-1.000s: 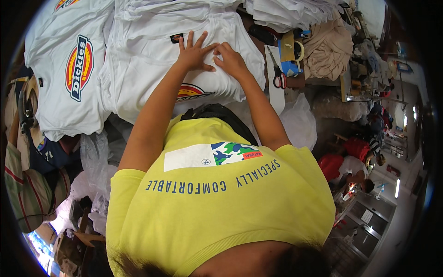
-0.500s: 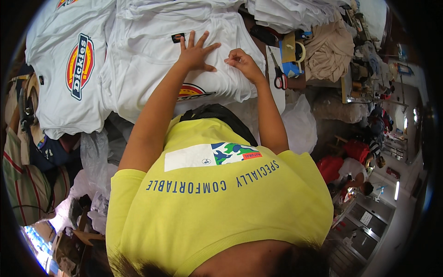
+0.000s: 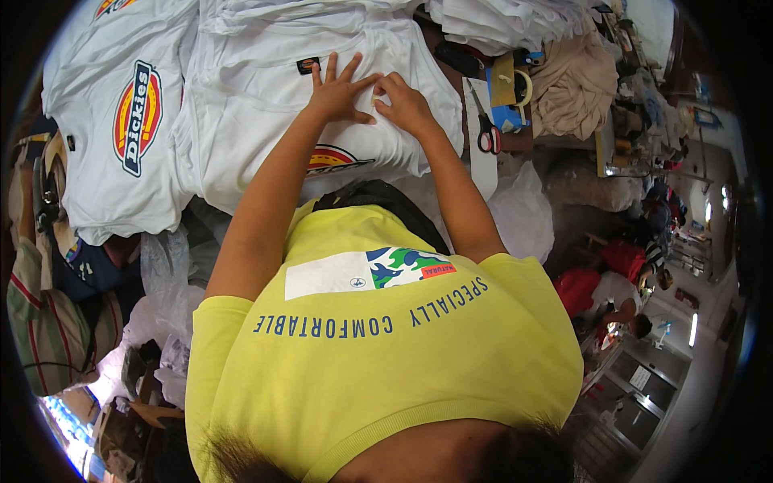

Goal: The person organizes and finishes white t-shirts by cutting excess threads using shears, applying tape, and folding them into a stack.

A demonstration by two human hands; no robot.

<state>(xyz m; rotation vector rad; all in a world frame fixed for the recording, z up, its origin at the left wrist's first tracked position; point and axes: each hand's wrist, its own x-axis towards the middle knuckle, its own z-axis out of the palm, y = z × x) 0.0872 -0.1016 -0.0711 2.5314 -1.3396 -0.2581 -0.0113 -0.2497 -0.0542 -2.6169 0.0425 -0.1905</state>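
Note:
A white shirt (image 3: 258,113) with a black neck label (image 3: 307,65) lies spread in front of me, part of its red, yellow and dark blue print (image 3: 336,158) showing at its near side. My left hand (image 3: 338,92) rests flat on the fabric with its fingers spread, just right of the label. Close beside it, my right hand (image 3: 405,103) is closed in a pinch low over the cloth, near my left thumb and forefinger. A tiny pale bit shows at the pinch, too small to name.
More white printed shirts (image 3: 113,193) lie on the left, and a white cloth pile (image 3: 507,24) at the back. To the right are scissors (image 3: 487,133), a tape roll (image 3: 523,87) and bunched beige cloth (image 3: 573,80). People (image 3: 620,298) sit farther right.
My right hand has moved left across the shirt, still pinched, and now meets my left hand's fingers. My left hand stays spread in nearly the same place.

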